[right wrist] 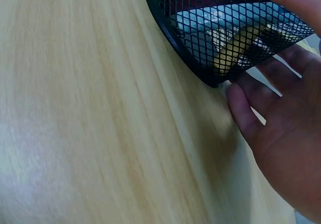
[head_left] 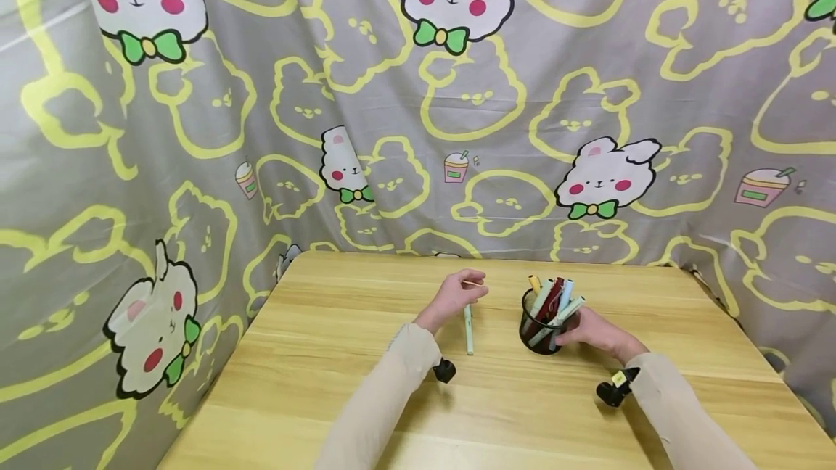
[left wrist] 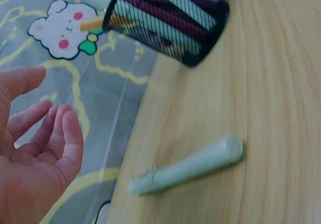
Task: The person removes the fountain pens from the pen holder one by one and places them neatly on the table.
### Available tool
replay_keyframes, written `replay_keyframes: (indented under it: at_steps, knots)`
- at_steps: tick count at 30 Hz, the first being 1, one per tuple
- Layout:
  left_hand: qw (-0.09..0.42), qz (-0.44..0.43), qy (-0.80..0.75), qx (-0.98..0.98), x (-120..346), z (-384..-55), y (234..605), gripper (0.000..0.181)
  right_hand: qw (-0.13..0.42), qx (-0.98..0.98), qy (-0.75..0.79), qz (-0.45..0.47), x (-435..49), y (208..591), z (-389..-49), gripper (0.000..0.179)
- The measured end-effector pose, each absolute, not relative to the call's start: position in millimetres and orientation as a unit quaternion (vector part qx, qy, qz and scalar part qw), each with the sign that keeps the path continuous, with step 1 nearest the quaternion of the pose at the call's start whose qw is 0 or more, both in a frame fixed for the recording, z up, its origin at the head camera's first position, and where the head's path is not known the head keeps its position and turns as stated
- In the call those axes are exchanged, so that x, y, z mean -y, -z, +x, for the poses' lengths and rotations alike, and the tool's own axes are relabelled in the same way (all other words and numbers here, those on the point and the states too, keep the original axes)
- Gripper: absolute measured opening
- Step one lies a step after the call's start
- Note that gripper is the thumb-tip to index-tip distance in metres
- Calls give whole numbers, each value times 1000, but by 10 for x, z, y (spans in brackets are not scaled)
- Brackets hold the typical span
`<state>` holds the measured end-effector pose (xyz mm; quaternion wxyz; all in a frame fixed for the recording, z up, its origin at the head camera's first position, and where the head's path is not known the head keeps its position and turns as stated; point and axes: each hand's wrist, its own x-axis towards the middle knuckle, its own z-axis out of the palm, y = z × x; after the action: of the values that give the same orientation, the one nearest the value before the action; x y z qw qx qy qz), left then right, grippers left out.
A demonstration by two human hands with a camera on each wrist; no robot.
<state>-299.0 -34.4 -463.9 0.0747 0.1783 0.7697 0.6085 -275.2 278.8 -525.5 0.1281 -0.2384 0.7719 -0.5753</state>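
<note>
A black mesh pen cup [head_left: 530, 331] stands on the table, filled with several pens [head_left: 553, 299] in dark red, pale green, light blue and yellow. My right hand [head_left: 593, 332] grips the cup from its right side; in the right wrist view the thumb lies across the mesh and the fingers reach behind it. A single pale green pen [left wrist: 188, 168] with a clip lies on the wood, left of the cup. Over the far end of that pen is my left hand [head_left: 455, 296], its fingers loosely bent and nothing between them.
The light wooden table [head_left: 339, 310] reaches back to a grey patterned curtain [head_left: 392, 107] that hangs behind it and along the left. Black wrist cameras sit at both cuffs, low over the tabletop.
</note>
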Motion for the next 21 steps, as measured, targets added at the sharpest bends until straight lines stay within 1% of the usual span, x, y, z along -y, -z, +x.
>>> replay_keyframes:
  at_steps: [4,12,17,21]
  knots:
    - [86,168,-625,-757,243,-3006,4637,32,139,-771,576,-234,-2786,5245,-2747,63]
    - [86,171,-641,-743,-2,-3087,4712,27,159,-764,574,-249,-2777,5197,-2724,62]
    - [99,181,-638,-742,-131,-3093,4740,28,150,-757,581,-259,-2761,5194,-2704,63]
    - [107,180,-636,-742,-218,-3104,4748,32,132,-752,589,-266,-2744,5202,-2686,63]
